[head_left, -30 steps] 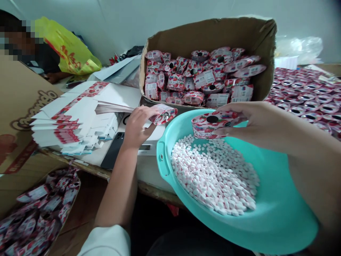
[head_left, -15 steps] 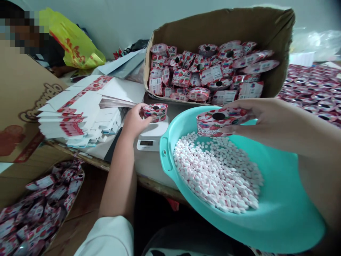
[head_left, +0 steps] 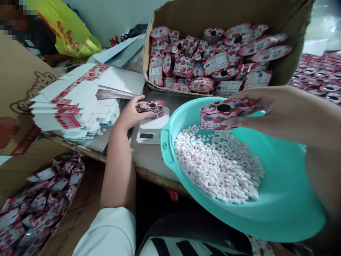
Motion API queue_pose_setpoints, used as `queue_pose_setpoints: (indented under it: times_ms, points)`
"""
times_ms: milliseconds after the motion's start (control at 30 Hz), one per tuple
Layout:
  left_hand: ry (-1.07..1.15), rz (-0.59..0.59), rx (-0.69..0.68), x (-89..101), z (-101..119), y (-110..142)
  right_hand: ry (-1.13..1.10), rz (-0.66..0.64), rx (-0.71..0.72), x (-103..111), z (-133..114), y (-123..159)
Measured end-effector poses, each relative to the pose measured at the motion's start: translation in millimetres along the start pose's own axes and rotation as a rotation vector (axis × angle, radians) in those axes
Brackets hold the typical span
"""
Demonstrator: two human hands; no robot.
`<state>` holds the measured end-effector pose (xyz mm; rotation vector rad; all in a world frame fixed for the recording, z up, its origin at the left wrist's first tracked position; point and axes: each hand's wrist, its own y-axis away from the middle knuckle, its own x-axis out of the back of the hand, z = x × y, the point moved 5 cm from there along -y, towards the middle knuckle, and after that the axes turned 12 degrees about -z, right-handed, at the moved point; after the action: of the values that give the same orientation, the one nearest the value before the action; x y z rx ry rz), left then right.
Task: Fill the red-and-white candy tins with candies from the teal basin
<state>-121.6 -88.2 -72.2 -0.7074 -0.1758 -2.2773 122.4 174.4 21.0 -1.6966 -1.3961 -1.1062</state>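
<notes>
My left hand (head_left: 132,114) is closed on the left end of a small red-and-pink strawberry-print candy box (head_left: 157,109). That box is at the back of a white digital scale (head_left: 149,138); whether it rests on the plate I cannot tell. Between thumb and fingers, my right hand (head_left: 262,108) grips a similar candy box (head_left: 220,114), its dark round hole facing up. This second box hangs over a teal basin (head_left: 290,199), above a heap of small white-and-pink candies (head_left: 213,167).
Behind the basin stands a cardboard carton (head_left: 226,16) of candy boxes. Flat printed cartons (head_left: 80,96) are stacked left of the scale. Lower left, another carton holds many boxes (head_left: 39,206). More boxes (head_left: 319,74) cover the right side. A person (head_left: 39,35) sits beyond a yellow bag (head_left: 71,32).
The view has shifted slightly, so most things appear higher. My left hand and its box have moved a little left and nearer the scale's plate. My right hand keeps its box over the basin.
</notes>
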Motion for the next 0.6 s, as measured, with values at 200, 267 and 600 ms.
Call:
queue_pose_setpoints:
  times_ms: [200,267,600]
  points:
    - [-0.067,-0.049,0.048,-2.2,3.1,2.3,-0.001,-0.026,-0.040,-1.0,2.0,-0.9]
    - [-0.077,-0.052,0.059,-1.8,2.7,2.7,-0.004,-0.040,-0.048,-1.3,0.9,-0.6]
    - [-0.189,-0.029,0.044,-1.3,13.5,6.3,0.023,-0.035,-0.025,-1.9,3.9,-1.1]
